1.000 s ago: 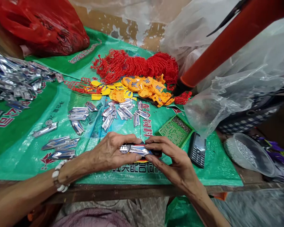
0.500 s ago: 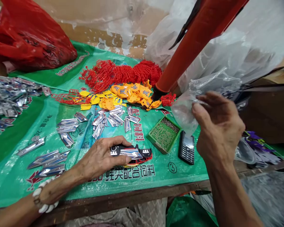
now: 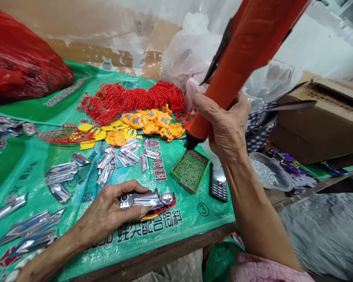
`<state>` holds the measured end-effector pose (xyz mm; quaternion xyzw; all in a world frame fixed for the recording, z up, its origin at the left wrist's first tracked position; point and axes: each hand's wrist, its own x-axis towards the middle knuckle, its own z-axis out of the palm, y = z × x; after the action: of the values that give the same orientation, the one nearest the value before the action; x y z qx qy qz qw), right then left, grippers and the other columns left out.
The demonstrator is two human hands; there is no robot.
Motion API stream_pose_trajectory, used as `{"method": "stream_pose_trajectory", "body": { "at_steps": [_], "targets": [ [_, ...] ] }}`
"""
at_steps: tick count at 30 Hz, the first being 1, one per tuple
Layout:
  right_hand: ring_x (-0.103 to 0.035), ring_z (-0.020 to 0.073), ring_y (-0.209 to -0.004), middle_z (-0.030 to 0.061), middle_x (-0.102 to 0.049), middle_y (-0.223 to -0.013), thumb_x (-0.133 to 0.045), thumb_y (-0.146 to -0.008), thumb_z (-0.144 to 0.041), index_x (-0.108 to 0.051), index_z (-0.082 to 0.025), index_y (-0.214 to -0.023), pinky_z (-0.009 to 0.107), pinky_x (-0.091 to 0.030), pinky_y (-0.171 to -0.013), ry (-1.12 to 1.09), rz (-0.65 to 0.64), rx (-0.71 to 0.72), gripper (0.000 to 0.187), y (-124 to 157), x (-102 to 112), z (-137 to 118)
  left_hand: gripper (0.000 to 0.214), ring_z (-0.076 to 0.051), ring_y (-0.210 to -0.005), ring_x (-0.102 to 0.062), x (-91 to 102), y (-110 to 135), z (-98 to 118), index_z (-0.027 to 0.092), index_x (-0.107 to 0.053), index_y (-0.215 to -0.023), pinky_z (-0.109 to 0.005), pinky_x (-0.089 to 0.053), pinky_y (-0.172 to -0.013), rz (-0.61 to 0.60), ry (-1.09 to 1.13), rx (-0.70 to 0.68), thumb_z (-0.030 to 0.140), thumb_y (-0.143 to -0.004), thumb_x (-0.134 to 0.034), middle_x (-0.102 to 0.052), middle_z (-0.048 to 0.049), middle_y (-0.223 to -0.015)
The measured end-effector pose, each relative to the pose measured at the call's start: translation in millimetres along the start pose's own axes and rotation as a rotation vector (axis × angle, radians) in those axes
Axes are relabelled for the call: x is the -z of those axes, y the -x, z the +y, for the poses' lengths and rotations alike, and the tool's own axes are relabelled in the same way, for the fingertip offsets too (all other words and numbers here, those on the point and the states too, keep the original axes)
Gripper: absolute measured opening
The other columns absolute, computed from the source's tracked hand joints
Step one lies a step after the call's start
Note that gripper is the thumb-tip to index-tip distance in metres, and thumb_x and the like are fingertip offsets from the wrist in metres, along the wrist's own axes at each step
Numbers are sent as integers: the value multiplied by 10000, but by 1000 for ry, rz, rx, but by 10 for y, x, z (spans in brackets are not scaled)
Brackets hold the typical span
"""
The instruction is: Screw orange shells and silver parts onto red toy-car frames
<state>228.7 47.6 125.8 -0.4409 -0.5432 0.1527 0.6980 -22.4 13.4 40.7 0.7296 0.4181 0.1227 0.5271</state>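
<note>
My left hand (image 3: 113, 211) is closed on a toy car assembly (image 3: 153, 200), which lies on the green sheet. The piece has black ends, a silver middle with blue stripes, and red and yellow edges below. My right hand (image 3: 231, 125) is wrapped round the lower body of an orange-red electric screwdriver (image 3: 226, 84), tilted with its black tip downward. That tip is over the far edge of a green tray of small screws (image 3: 191, 170); whether it touches is unclear. Silver striped parts (image 3: 106, 172) lie beyond and left of my left hand.
Red plastic frames (image 3: 129, 100) and orange parts (image 3: 150, 121) are heaped farther back, with yellow ones (image 3: 100, 133) beside them. A keypad phone (image 3: 219, 182) lies right of the tray. A clear bowl (image 3: 264, 172), a cardboard box (image 3: 317, 117) and a red bag (image 3: 26, 58) stand around.
My right hand has moved left from beside the clear plastic bag and taken hold of the electric screwdriver. My left hand still holds the toy car assembly. The view has shifted right.
</note>
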Motion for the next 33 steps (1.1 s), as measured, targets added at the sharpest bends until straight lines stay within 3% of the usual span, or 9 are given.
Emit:
{"method": "stream_pose_trajectory", "body": {
  "at_steps": [3, 8, 14, 22, 33],
  "targets": [
    [-616, 152, -641, -24, -637, -753, -847, -646, -326, -626, -252, -808, 323, -523, -599, -78, -16, -100, 284, 118, 74, -96, 374, -198, -777, -578, -3, -17, 0, 247, -725, -1014, -265, -379, -652, 0, 14, 13, 515, -765, -650, -709, 24, -875],
    [-630, 146, -538, -44, -651, -673, -879, -588, -262, -654, -200, -883, 306, -538, -533, -163, -103, -223, 376, 295, 146, -136, 384, -206, -789, -594, -34, -39, 23, 233, -723, -1010, -269, -416, -685, 18, 51, 20, 512, -751, -666, -716, 9, -886],
    [-559, 130, -420, -98, -579, -521, -836, -680, -350, -625, -226, -1052, 275, -474, -425, -56, 35, -208, 445, 503, 124, 54, 400, -223, -804, -624, -60, -37, 31, 235, -724, -1008, -269, -464, -672, 21, 44, 49, 524, -739, -659, -730, -2, -911],
    [-551, 141, -436, -73, -574, -547, -811, -689, -452, -627, -254, -780, 313, -492, -428, 23, 110, -195, 286, 604, 138, 133, 371, -195, -751, -617, -56, -27, 15, 246, -732, -992, -279, -490, -729, 33, 26, 17, 522, -753, -666, -728, 1, -893],
    [-545, 122, -421, -76, -582, -572, -841, -669, -362, -625, -207, -856, 287, -468, -407, -38, 111, -200, 325, 602, 110, 156, 357, -195, -760, -607, -73, -19, 45, 250, -728, -980, -266, -422, -657, 30, 6, 34, 519, -757, -654, -719, 19, -865]
  ]
}}
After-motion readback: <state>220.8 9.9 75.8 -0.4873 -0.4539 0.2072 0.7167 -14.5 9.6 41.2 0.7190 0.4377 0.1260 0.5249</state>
